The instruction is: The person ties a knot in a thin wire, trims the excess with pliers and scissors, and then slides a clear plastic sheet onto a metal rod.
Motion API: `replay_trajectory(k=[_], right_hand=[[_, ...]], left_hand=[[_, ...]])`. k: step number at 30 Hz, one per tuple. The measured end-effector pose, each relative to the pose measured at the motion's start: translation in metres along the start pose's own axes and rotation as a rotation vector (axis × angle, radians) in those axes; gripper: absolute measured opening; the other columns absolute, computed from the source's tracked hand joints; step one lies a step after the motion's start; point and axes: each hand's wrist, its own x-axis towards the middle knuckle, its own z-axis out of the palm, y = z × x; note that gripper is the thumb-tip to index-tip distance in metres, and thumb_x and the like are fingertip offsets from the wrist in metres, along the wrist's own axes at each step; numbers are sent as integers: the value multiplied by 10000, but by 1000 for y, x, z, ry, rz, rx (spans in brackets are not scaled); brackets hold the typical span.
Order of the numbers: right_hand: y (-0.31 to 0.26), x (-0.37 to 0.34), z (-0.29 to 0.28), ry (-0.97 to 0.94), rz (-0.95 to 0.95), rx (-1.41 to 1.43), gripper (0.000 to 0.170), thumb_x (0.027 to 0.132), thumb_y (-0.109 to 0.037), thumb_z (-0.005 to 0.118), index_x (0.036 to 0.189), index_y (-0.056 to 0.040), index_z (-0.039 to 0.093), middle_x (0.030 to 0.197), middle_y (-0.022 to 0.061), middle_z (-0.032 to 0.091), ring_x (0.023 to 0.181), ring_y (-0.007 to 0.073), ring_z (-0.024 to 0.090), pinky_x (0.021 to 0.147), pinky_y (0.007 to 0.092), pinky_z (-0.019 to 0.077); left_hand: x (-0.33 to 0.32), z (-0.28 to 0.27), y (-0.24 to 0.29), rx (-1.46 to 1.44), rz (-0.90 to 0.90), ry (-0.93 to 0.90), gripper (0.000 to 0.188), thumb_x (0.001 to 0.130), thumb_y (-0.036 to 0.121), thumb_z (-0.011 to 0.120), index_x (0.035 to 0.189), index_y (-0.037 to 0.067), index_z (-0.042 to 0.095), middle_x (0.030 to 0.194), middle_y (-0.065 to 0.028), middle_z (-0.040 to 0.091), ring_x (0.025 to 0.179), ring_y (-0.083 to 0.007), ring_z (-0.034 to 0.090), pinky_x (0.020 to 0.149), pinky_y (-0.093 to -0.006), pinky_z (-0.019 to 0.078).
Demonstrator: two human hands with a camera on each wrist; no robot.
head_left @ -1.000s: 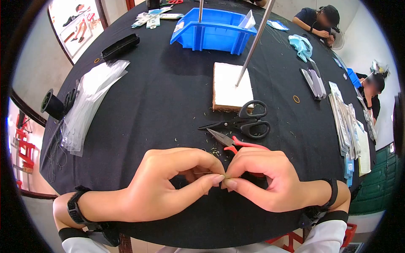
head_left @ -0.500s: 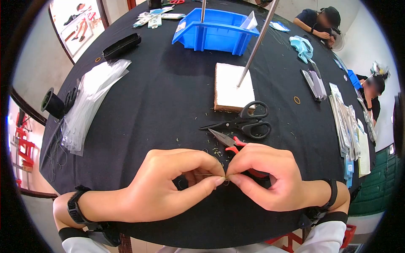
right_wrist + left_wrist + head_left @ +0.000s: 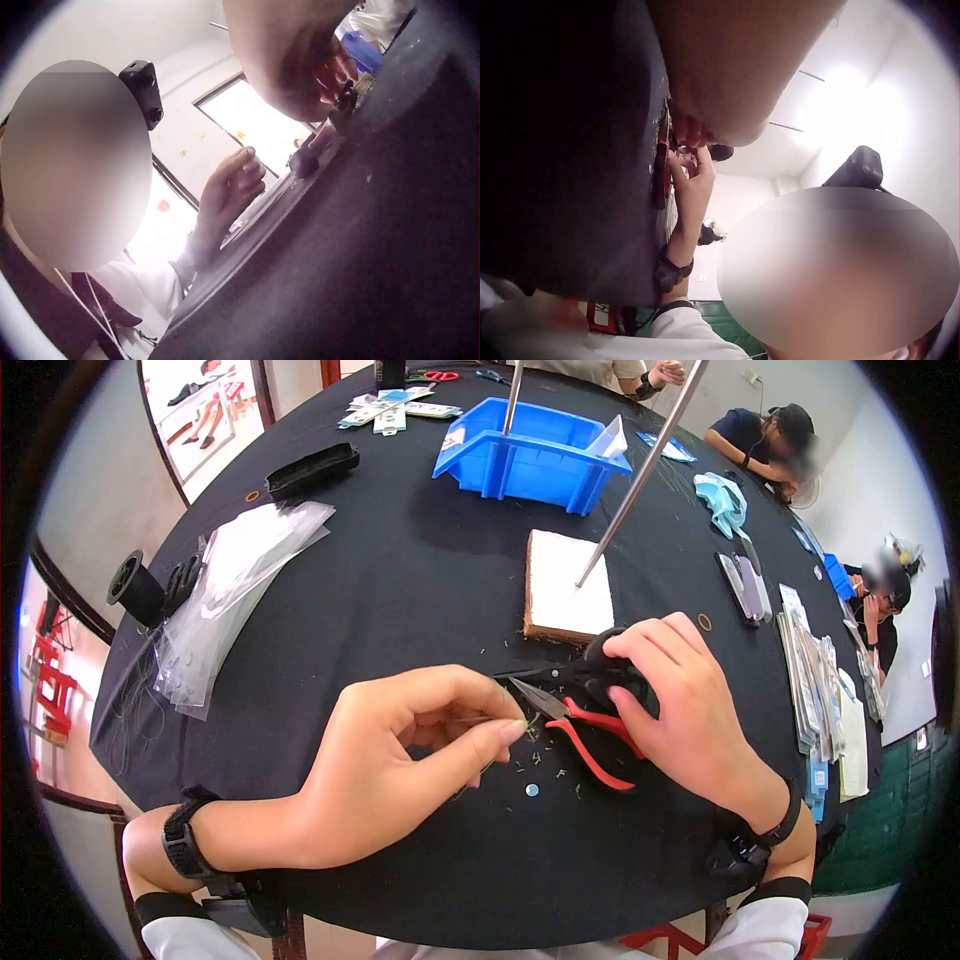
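Note:
The left hand (image 3: 400,760) pinches a thin thread-like strand (image 3: 470,720) between thumb and forefinger, over the black cloth. To its right, the right hand (image 3: 690,710) has its thumb and fingers around the handles of the black scissors (image 3: 570,674), which lie on the table with their blades towards the left hand. Red-handled pliers (image 3: 590,756) lie below the scissors, partly beside the right thumb. A small pale blue disc (image 3: 532,790) and green clippings (image 3: 537,758) lie nearby. In the left wrist view, the right hand (image 3: 696,187) is at the tools; its exact grip is unclear.
Beyond the scissors stands a white-topped block (image 3: 565,585) with a metal rod (image 3: 650,465), then a blue bin (image 3: 540,470). Plastic sleeves (image 3: 235,595) and a black spool (image 3: 137,590) lie left; a stapler (image 3: 743,585) and packets (image 3: 815,680) lie right. Other people sit around the table.
The right hand has left the strand and moved up and right to the scissors' handles. The left hand keeps its pinch, slightly higher. The pliers' handles and the blue disc have come into sight.

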Motion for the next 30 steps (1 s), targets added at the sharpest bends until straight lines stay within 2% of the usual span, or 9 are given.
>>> replay_trajectory(k=[2,5,6,9,10,13,16,26,30], right_hand=[[-1,-1,-3,-48,28,-26,251,689,-4,645,923,-23,557,924,113,575,891,291,540,748,384,457],[-4,-4,-10,-25,131,48,221,696,-24,657,893,-27,556,818,109,585,785,299,562,687,375,462],[-3,-4,-12,-1,146,60,226,715,-46,670,911,-23,560,740,103,581,677,256,562,634,324,455],[-5,-1,-27,-212,319,492,227,747,-63,662,950,-26,569,752,81,590,653,155,536,605,257,424],[-7,0,-34,-349,371,630,264,777,-79,648,1018,-15,563,794,33,599,665,73,479,605,216,392],[-2,-6,-26,-470,318,985,308,788,-85,643,1068,-2,546,846,6,602,682,56,459,606,214,385],[0,-4,-25,-541,234,1059,334,788,-98,651,1082,7,534,878,-1,601,702,58,454,614,215,384],[3,-6,-19,-584,187,1112,315,765,-157,710,1003,-7,570,758,1,527,672,80,464,602,220,377],[1,-5,-15,-525,162,1113,317,754,-165,725,984,-4,578,714,0,500,641,85,448,575,228,368]], left_hand=[[0,0,1,-30,17,16,97,863,36,620,912,-46,609,758,-69,625,610,-71,567,539,-187,454],[0,-1,2,-61,53,30,99,864,35,617,922,-45,605,756,-71,625,604,-75,570,526,-190,458],[0,-2,3,-69,64,33,101,865,35,616,925,-44,604,756,-73,625,603,-77,571,521,-191,460],[0,-3,5,-82,51,39,105,871,45,610,933,-40,601,758,-75,626,603,-84,579,515,-198,468],[0,-3,7,-99,40,38,103,872,47,609,930,-38,600,758,-76,626,603,-87,581,513,-201,471],[-1,-5,11,-141,16,35,98,874,52,606,923,-32,593,758,-80,624,604,-96,586,510,-210,477],[0,-7,13,-174,19,19,95,875,57,605,916,-26,584,757,-85,622,600,-102,587,509,-215,480],[2,-11,12,-243,6,-40,109,882,91,603,895,-12,572,738,-87,612,573,-108,577,493,-218,473],[3,-11,12,-254,1,-46,111,881,93,604,892,-13,571,737,-87,612,569,-108,575,490,-219,472]])
